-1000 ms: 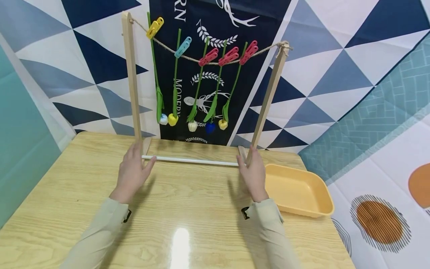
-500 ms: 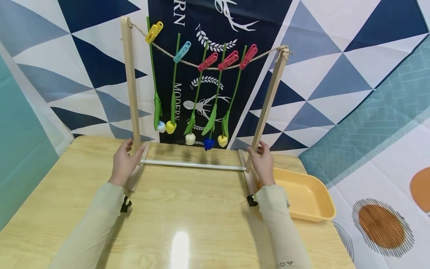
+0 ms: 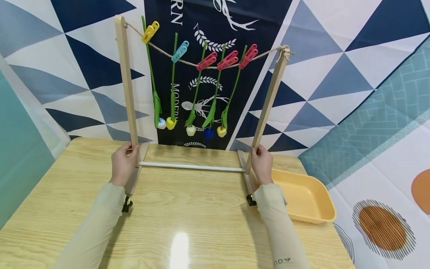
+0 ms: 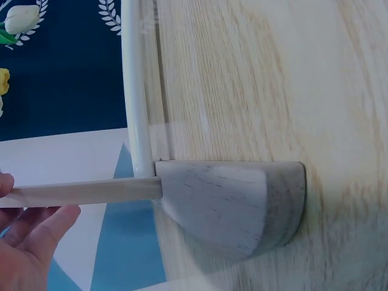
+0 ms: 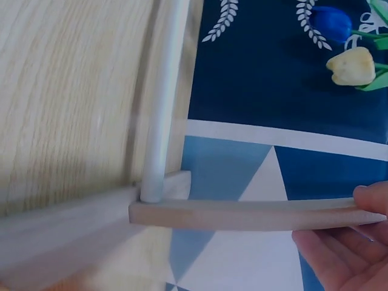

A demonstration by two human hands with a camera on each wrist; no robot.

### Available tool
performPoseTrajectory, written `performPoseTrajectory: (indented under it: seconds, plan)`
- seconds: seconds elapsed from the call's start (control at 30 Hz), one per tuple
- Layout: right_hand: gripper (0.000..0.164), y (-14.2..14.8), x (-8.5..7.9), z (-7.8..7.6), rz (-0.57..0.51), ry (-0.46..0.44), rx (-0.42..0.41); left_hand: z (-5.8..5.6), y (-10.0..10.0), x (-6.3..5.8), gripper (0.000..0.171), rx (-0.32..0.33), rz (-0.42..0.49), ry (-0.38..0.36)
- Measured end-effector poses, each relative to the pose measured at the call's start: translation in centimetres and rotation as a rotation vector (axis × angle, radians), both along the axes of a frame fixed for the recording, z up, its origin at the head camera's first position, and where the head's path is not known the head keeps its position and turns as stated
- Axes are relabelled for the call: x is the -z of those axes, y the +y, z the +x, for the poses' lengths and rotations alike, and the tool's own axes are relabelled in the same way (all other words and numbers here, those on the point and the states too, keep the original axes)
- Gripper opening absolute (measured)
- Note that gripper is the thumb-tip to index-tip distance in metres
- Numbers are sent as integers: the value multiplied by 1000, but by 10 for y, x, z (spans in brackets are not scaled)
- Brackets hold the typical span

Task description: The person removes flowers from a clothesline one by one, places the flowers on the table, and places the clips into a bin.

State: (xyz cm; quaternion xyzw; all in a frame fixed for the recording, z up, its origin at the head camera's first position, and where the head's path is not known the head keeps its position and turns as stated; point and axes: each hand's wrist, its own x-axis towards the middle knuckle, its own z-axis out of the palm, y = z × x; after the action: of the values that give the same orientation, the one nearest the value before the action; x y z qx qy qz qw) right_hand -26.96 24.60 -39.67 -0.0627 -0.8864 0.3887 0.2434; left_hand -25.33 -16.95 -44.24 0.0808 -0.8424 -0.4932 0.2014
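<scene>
A: What's closest to us?

B: Two pale sleeves (image 3: pixel 92 228), reaching in over the wood-grained worktop (image 3: pixel 191 213). A yellow tray (image 3: pixel 304 194) sits on the right, its near-left corner hidden by the right sleeve.

A: And past the cuffs?

B: The left hand (image 3: pixel 123 166) pinches the left post (image 3: pixel 125 82) low down, thumb on one side, fingers on the other. The right hand (image 3: pixel 262 166) pinches the right post (image 3: pixel 271 99) the same way.

A: Where are those posts?

B: Toward the back of the worktop, upright. The left one meets a wooden left foot (image 4: pixel 224 203), the right one a matching right foot (image 5: pixel 60 236). A white rod (image 3: pixel 191 166) spans the gap at the bottom.

A: Anything between the tops?

B: A sagging rope (image 3: pixel 164 50) with a yellow peg (image 3: pixel 150 32), a blue peg (image 3: pixel 180 51) and three red pegs (image 3: pixel 228 60). Five tulips (image 3: pixel 171 123) hang from them, blooms downward.

A: Behind that?

B: A patterned cloth (image 3: pixel 322 37), with triangles either side of a dark panel.
</scene>
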Motion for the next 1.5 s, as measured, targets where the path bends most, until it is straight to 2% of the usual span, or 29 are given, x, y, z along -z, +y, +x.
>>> performPoseTrajectory:
  seconds: [0.2,0.47,0.73,0.87,1.1,1.27,1.4,1.5]
  plan:
    - [20,0,2,2,44,15,1,9,-1,2,34,-1,3,27]
    - [21,3,1,7,32,2,-1,21,-2,1,35,-5,-22,33]
    - [20,6,0,12,47,15,-18,32,-4,1,32,-12,-29,85]
    - [19,5,1,15,55,13,-18,36,-5,3,34,-12,-24,70]
    - [19,7,4,20,27,26,-27,40,-2,6,33,-34,0,76]
    - [22,8,2,22,-10,-14,-30,42,0,5,37,-44,35,32]
    - [34,8,-6,28,-71,-25,-28,46,0,-2,38,-55,85,10]
    - [41,7,-13,31,-123,19,2,49,-1,-10,37,-68,127,40]
